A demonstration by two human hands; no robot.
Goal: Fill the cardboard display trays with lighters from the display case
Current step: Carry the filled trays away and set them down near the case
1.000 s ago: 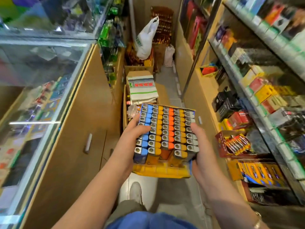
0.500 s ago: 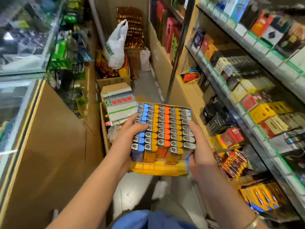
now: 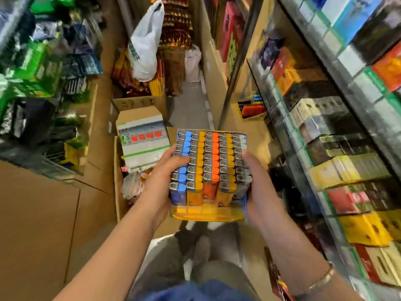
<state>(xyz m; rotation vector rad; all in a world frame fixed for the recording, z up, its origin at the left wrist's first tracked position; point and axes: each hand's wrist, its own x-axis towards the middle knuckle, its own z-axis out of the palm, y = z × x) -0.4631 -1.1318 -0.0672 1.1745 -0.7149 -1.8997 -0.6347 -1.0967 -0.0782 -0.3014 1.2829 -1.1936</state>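
**A:** From the head camera, what are the hands doing?

**B:** The left hand grips the left side of the cardboard display tray, thumb lying over the blue column of lighters; the right hand curls round the right wall, fingers hidden beneath; both are closed on the tray, which hangs between them at waist height over the aisle floor.

**A:** And how does the tray lie?

**B:** Its long axis runs away from the body, the yellow front lip nearest the person; the lighters stand upright in columns, blue, yellow, orange, yellow and grey, seemingly full.

**A:** Where would it go next?

**B:** My guess is the glass shelves on the right, just beside the right hand; a second lighter tray sits further along that side; the cardboard boxes lie ahead and to the left; so the right hand is the nearer, and a turn rightward looks likely, though the frame is blurred and I cannot tell the target.
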